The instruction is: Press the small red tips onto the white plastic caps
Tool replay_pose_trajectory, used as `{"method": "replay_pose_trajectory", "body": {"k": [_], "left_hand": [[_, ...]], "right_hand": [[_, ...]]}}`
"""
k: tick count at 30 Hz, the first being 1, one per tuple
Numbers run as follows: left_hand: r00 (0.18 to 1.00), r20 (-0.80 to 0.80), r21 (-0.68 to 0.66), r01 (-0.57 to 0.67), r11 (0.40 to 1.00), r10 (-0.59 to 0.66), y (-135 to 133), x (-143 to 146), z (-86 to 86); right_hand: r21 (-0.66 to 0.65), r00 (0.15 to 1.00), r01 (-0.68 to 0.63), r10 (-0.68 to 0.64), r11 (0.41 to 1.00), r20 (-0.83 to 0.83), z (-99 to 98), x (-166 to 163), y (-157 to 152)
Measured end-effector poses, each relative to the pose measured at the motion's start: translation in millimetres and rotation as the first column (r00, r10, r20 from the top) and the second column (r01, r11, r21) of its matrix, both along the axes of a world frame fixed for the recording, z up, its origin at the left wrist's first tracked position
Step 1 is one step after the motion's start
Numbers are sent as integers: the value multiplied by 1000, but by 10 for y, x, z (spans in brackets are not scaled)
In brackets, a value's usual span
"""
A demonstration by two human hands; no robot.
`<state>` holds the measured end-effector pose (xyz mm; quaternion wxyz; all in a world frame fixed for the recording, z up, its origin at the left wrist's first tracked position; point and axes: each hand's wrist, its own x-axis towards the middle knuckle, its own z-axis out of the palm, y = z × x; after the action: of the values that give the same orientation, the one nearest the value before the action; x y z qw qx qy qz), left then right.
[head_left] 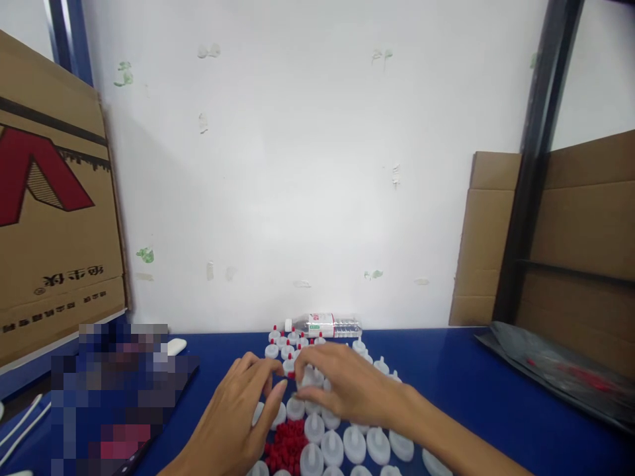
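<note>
Many white plastic nozzle caps (333, 447) with upright spouts stand in rows on the blue table. Among them, near the front, lies a pile of small red tips (286, 448). My right hand (342, 383) curls its thumb and fingers around a white nozzle cap (310, 377), with a red tip showing at its left side. Facing it from the left, my left hand (253, 400) has thumb and index finger apart, with nothing visible between them. Farther back, several caps fitted with red tips (288, 350) stand together, partly hidden by my right hand.
A clear plastic bottle (322, 325) lies on its side against the white wall. At left are a printed cardboard box (54, 198), a blurred-out patch and white cables (22, 423). A clear plastic bag (570, 370) with red pieces lies at right, near cardboard (486, 238) and a dark post.
</note>
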<state>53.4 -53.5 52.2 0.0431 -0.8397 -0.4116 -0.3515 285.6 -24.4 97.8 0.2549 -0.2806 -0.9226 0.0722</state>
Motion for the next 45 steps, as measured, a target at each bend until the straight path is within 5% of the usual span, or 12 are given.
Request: {"method": "replay_pose_trajectory", "body": {"k": [9, 12, 15, 18, 21, 28, 36, 45], "left_hand": [[991, -92, 108, 102, 989, -92, 2, 39, 32], [995, -49, 176, 98, 979, -91, 34, -20, -115], [997, 72, 165, -34, 986, 23, 40, -124, -296], [989, 126, 115, -95, 989, 80, 5, -174, -311], [999, 41, 80, 10, 997, -14, -44, -105, -142], [964, -178, 17, 202, 979, -196, -64, 59, 78], [939, -261, 19, 237, 971, -224, 1, 24, -19], [949, -229, 61, 234, 970, -215, 47, 25, -80]], "right_hand": [[99, 996, -84, 84, 992, 1, -50, -95, -109], [171, 989, -147, 145, 974, 26, -81, -84, -40], [317, 980, -167, 123, 934, 153, -74, -24, 74], [378, 977, 51, -125, 925, 173, -10, 140, 264], [342, 926, 313, -365, 886, 98, 81, 380, 469], [199, 640, 705, -731, 681, 235, 123, 840, 761], [70, 506, 804, -741, 591, 442, -74, 951, 848], [-7, 380, 869, -659, 494, 649, -47, 1119, 867]]}}
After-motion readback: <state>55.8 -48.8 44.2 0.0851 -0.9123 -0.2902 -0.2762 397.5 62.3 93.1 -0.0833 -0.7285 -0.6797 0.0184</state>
